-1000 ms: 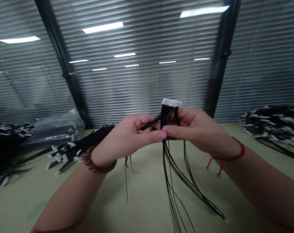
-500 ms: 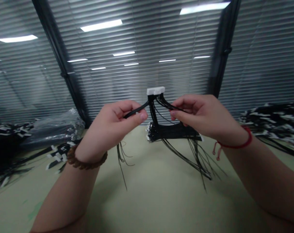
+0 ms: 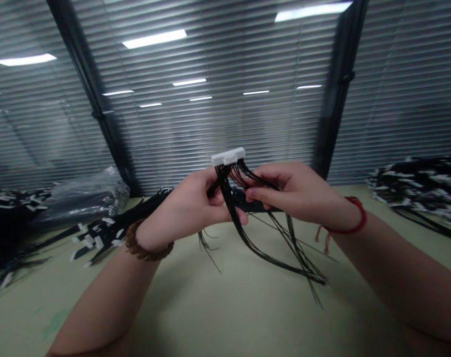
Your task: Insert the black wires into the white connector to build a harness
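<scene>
A white connector [image 3: 229, 156] is held up in the middle of the head view, with black wires [image 3: 260, 253] running down from it. My left hand [image 3: 196, 203] is closed on a bundle of these wires at the left, its thumb beside a hanging bundle that curves to the lower right. On the right, my right hand [image 3: 285, 191] pinches another group of wires just below the connector. Loose wire ends hang under both hands. Behind the hands lies a bundle of black wires, mostly hidden.
Black wires with white connectors [image 3: 95, 238] lie on the pale green table [image 3: 225, 317] at the left, beside a clear plastic bag [image 3: 87, 198]. A large pile of similar wires [image 3: 422, 186] sits at the right. Window blinds [image 3: 225, 114] stand behind the table.
The connector has come lower and slightly left, and tilted. My left hand has moved right and down, my right hand a little left and down. The middle wires now hang across my left fingers.
</scene>
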Available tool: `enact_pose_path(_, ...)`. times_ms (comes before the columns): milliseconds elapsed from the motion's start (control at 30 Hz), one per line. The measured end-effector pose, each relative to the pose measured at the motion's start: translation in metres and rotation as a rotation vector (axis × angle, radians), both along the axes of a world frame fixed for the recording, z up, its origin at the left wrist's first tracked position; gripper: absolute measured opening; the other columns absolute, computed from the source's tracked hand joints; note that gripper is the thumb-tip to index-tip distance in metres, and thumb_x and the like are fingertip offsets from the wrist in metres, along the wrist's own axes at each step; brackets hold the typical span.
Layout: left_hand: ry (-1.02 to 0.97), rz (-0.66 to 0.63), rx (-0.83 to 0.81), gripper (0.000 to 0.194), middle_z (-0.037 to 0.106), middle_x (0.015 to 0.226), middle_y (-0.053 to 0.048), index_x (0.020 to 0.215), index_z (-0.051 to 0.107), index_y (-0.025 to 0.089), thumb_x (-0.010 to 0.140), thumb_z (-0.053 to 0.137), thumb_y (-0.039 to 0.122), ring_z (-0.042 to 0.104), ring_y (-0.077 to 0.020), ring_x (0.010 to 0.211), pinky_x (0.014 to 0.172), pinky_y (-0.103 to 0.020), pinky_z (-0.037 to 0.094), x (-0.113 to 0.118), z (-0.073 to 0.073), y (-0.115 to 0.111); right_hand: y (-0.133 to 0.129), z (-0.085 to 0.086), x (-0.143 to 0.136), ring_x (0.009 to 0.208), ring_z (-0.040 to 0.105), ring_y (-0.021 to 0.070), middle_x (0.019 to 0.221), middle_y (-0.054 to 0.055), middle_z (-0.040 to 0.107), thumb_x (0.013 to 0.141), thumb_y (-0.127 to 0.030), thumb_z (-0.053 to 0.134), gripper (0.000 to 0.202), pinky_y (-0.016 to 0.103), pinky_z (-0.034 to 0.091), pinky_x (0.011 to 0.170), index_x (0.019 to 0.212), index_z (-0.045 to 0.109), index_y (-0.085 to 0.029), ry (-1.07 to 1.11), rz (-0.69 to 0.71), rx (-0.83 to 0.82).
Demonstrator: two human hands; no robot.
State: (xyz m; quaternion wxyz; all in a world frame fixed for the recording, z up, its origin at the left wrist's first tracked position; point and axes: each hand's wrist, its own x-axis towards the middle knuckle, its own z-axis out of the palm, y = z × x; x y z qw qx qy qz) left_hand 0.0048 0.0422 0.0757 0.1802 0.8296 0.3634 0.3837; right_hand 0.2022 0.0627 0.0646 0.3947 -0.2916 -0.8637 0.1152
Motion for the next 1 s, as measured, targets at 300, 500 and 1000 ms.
enact_pose_path(300, -0.185, -0.108, 0.073, 0.019, 0.06, 0.073, -0.001, 0.089, 0.065, 0.015, 0.072, 0.069, 0.024, 0.059, -0.0147, 0.073, 0.064, -0.022, 0.05, 0.002, -0.001, -0.002, -0.004, -0.006, -0.007, 0.055, 0.05, 0.0076, 0.064, -0.001, 0.055, 0.083, -0.031, 0.054, 0.02, 0.02, 0.034, 0.051, 0.079, 0.06, -0.012, -0.073, 0.058, -0.07)
enact_pose_path(500, -0.196, -0.117, 0.062, 0.014, 0.058, 0.072, 0.0, 0.082, 0.063, 0.015, 0.075, 0.068, 0.027, 0.056, -0.0123, 0.069, 0.061, -0.021, 0.047, 0.002, -0.003, -0.001, -0.006, -0.006, -0.007, 0.057, 0.046, 0.0075, 0.062, -0.002, 0.051, 0.083, -0.029, 0.053, 0.018, 0.021, 0.032, 0.051, 0.08, 0.061, -0.013, -0.096, 0.06, -0.052)
enact_pose_path(1000, -0.18, -0.228, 0.129, 0.003, 0.055, 0.071, 0.001, 0.083, 0.053, 0.017, 0.084, 0.054, 0.018, 0.054, -0.0103, 0.065, 0.059, -0.02, 0.046, 0.005, -0.012, 0.016, -0.011, -0.008, -0.011, 0.059, 0.056, 0.0071, 0.068, 0.0, 0.059, 0.082, -0.024, 0.056, 0.014, 0.019, 0.043, 0.055, 0.077, 0.059, -0.011, 0.144, 0.266, -0.348)
